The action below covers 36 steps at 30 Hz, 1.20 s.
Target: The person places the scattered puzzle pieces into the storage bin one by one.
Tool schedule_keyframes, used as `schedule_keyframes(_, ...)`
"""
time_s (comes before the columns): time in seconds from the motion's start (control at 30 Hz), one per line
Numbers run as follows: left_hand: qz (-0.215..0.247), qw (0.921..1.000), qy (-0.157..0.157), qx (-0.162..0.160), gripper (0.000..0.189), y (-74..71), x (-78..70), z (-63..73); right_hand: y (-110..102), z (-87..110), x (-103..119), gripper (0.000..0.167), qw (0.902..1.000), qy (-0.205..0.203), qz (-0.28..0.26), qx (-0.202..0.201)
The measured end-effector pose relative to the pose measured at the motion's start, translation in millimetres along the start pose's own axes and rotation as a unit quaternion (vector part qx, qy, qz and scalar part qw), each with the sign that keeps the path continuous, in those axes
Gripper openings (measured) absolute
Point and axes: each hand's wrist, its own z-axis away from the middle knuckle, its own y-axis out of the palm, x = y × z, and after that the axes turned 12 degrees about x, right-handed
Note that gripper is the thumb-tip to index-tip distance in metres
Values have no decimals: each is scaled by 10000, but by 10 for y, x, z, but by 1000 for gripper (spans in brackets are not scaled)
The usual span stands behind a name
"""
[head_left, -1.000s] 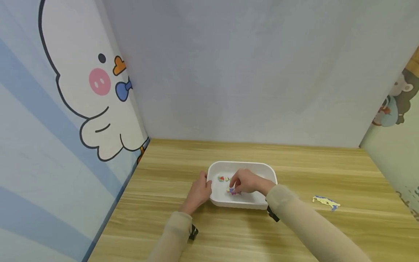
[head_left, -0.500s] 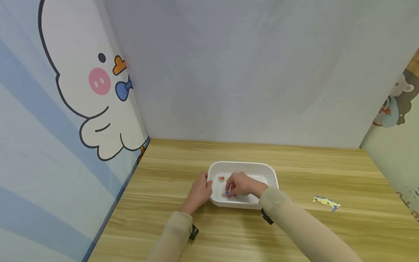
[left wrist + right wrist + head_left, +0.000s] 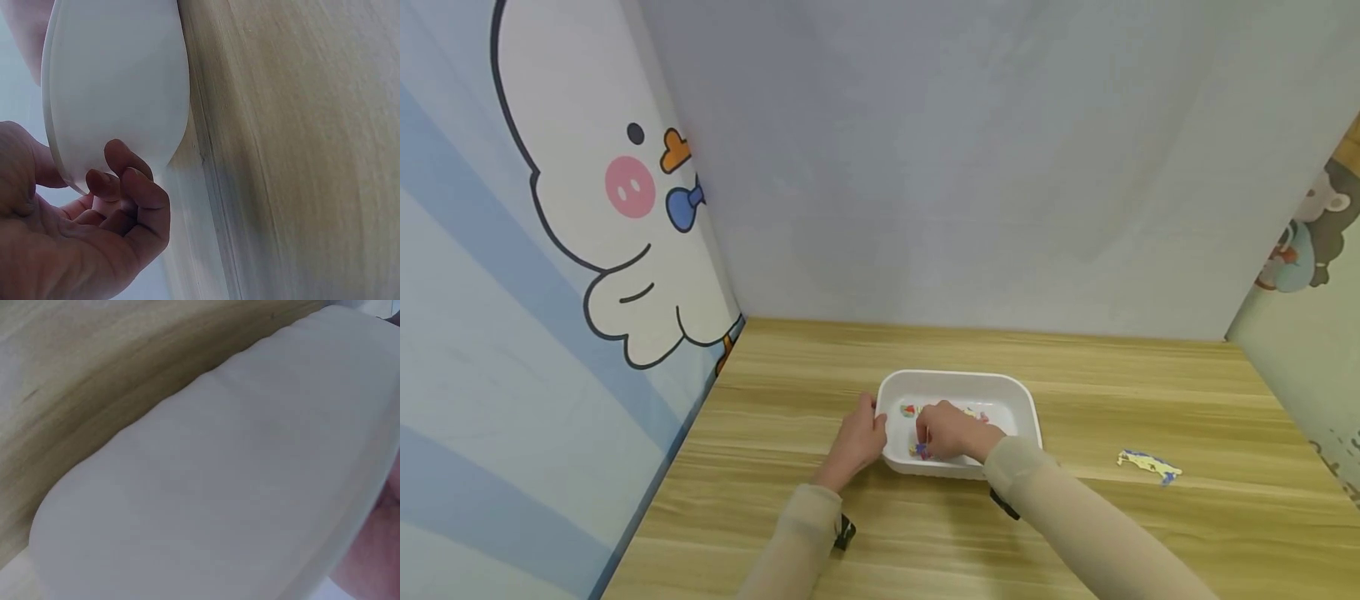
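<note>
A white plastic tub (image 3: 1015, 408) with rounded corners stands on the table. My left hand (image 3: 859, 435) grips its left rim, thumb over the edge; in the left wrist view the fingers (image 3: 147, 194) curl against the outer wall. Inside the tub, my right hand (image 3: 951, 431) reaches down with bent fingers, pinching a small blue, yellow and pink piece (image 3: 919, 451) near the front wall. The fingers cover part of it. A red and green piece (image 3: 908, 410) lies at the back left of the tub, and pinkish bits (image 3: 977, 415) show behind the right hand.
On the wooden table (image 3: 1075, 542), to the right of the tub, lies a thin, irregular yellow and blue piece (image 3: 1148, 465). A grey-white backdrop (image 3: 962, 167) rises behind the table, and a panel with a cartoon bird (image 3: 625, 187) stands at the left.
My right hand has moved left and toward the front of the tub, and the small multicoloured piece has shifted with it. The left hand stays on the rim.
</note>
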Motion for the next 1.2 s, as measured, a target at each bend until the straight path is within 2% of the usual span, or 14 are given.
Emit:
schedule_keyframes(0.2,51,9999,-111,77,24,3,-13,-4,8,-3,-4,12,10000,61,40,30)
schedule_keyframes(0.43,81,9998,-135,123,24,6,-9,-6,6,17,-6,14,9998,-156,88,-54)
schedule_keyframes(0.77,98,9997,-145,140,24,6,-3,-5,16,13,1,12,9999,-2,119,-94)
schedule_keyframes(0.9,143,9997,-126,149,24,6,-5,-3,-51,99,11,6,9996,-139,3,-241)
schedule_keyframes(1.07,174,9996,-198,135,25,5,-18,1,-147,287,-60,4,9943,-662,410,-724)
schedule_keyframes(1.2,183,9994,-262,134,25,-15,-31,12,-206,419,-198,8,9934,-514,572,-853)
